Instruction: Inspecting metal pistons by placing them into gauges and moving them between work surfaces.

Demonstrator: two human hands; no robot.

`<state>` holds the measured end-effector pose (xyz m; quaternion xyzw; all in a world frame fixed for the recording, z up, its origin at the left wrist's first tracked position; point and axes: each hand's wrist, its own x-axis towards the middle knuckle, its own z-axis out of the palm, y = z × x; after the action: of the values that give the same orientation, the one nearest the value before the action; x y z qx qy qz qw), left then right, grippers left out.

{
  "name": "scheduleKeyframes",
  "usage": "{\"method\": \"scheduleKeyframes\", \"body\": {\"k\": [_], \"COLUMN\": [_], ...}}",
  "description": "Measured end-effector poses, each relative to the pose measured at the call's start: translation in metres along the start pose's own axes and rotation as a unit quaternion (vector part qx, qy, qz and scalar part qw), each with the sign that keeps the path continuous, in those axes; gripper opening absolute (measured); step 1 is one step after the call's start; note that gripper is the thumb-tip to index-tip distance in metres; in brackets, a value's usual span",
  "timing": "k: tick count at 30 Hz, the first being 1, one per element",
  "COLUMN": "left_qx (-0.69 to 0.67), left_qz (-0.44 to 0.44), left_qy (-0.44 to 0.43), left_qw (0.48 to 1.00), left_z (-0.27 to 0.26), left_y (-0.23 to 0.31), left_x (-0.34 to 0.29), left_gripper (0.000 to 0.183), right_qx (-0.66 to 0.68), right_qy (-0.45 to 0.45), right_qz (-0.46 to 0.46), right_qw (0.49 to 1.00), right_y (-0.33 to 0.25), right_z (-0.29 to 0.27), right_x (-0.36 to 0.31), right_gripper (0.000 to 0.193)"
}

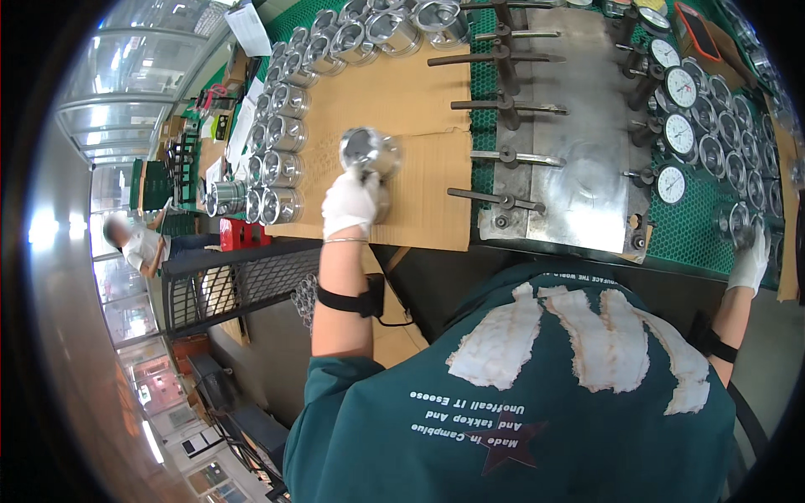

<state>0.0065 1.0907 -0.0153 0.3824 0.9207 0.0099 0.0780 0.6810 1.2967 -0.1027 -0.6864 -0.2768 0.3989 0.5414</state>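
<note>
My left hand (350,204), in a white glove, is closed on a shiny metal piston (362,151) above the brown cardboard (428,172). Motion blurs the piston, and its open hollow end shows. Far to the right, my right hand (752,256), also gloved in white, has its fingers around another piston (738,223) at the near side of a group of pistons (734,138) on green matting. Part of that grip is hidden. Rows of finished-looking pistons (281,168) stand along the left and far sides of the cardboard.
Between my hands lies a steel plate (579,184) with clamp bars (503,107) on its left and several dial gauges (677,134) on its right. An orange-cased device (698,32) sits at the far right. Beyond the mesh rail (243,285), a person (144,247) is at the left.
</note>
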Motion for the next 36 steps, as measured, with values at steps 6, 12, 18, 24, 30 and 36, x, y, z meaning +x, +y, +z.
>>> {"method": "scheduleKeyframes", "body": {"k": [6,12,18,24,30,36], "left_qx": [-0.277,-0.706,-0.703,-0.225,-0.243,-0.308], "left_qz": [0.029,0.149,0.181,0.512,0.547,0.511], "left_qy": [-0.02,-0.223,-0.436,-0.07,0.084,0.024], "left_qw": [0.96,0.655,0.532,0.826,0.797,0.802], "left_z": [-0.043,-0.079,-0.027,0.004,0.037,0.041], "left_y": [0.064,0.144,0.161,0.187,0.204,0.222], "left_x": [-0.062,-0.119,-0.105,-0.089,-0.083,-0.078], "left_gripper": [0.041,0.045,0.053,0.087,0.089,0.087], "right_qx": [-0.111,-0.095,-0.125,-0.359,-0.271,-0.169], "right_qy": [-0.196,-0.593,-0.554,-0.478,-0.448,-0.56], "right_qz": [-0.162,-0.285,-0.38,-0.463,-0.483,0.094], "right_qw": [0.961,0.747,0.73,0.654,0.702,0.806], "right_y": [-0.082,-0.09,-0.076,-0.072,-0.067,-0.023], "right_z": [0.097,0.174,0.171,0.185,0.168,0.15], "right_x": [-0.131,-0.261,-0.237,-0.221,-0.22,-0.219], "right_gripper": [0.051,0.092,0.114,0.101,0.085,0.088]}}
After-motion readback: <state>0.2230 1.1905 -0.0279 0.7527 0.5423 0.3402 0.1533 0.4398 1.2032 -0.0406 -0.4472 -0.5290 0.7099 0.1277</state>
